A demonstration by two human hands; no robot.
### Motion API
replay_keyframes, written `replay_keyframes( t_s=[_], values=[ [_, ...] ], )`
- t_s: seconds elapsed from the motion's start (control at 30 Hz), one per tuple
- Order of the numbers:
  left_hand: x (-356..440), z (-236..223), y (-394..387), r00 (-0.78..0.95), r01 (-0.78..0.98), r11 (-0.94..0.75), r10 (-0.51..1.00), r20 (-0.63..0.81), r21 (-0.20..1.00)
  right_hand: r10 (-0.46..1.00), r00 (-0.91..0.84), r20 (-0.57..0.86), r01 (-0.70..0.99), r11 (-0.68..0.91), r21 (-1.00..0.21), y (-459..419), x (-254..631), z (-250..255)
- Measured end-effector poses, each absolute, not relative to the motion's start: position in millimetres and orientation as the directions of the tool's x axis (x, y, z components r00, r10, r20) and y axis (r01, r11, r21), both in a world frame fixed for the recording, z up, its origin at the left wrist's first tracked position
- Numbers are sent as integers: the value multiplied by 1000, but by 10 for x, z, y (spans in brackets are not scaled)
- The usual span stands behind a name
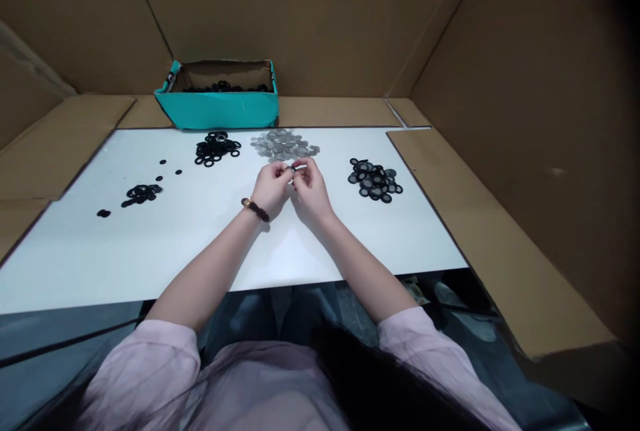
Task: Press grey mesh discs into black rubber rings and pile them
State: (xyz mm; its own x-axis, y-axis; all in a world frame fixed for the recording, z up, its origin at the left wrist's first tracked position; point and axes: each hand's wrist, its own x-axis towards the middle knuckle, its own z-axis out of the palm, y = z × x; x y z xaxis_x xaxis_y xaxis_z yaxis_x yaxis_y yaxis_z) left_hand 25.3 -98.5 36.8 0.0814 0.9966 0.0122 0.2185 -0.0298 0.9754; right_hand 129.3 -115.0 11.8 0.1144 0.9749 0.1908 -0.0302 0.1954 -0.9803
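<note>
Both hands meet over the middle of the white tabletop point(210, 244), fingertips pinched together. Between them is a small black ring point(293, 169), partly hidden by the fingers. My left hand point(271, 189), with a dark beaded bracelet at the wrist, grips it from the left. From the other side my right hand point(311, 189) pinches it; whether a grey disc sits inside cannot be seen. Just beyond the fingers lies a heap of grey discs point(284, 145). A pile of black rings point(215, 149) is to its left. Right of my hands are black rings with grey centres point(374, 181), heaped together.
At the back stands a teal box point(225, 111) with many black rings inside. Another small cluster of black pieces point(143, 194) lies at the left, with a few loose dark pieces point(103, 213) around it. Cardboard walls point(325, 24) enclose the back and sides.
</note>
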Motion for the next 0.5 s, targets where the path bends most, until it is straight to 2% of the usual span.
replay_keyframes(
  t_s=[0.07, 0.23, 0.4, 0.5],
  values=[
    [243, 372, -988, 106, 239, -37, 994, 12, 970, 975, 95, 201, 24, 200, -980, -1155, 1309, 104],
    [170, 435, -969, 345, 297, 0, 933, -107, 955, 972, -49, 229, 168, 234, -958, -1102, 1468, 183],
    [196, 372, -946, 112, 249, 45, 991, -75, 967, 971, -60, 233, 125, 239, -963, -1123, 1415, 193],
    [214, 385, -970, 193, 242, 25, 979, -73, 970, 968, -46, 248, 125, 251, -960, -1133, 1413, 185]
  ],
)
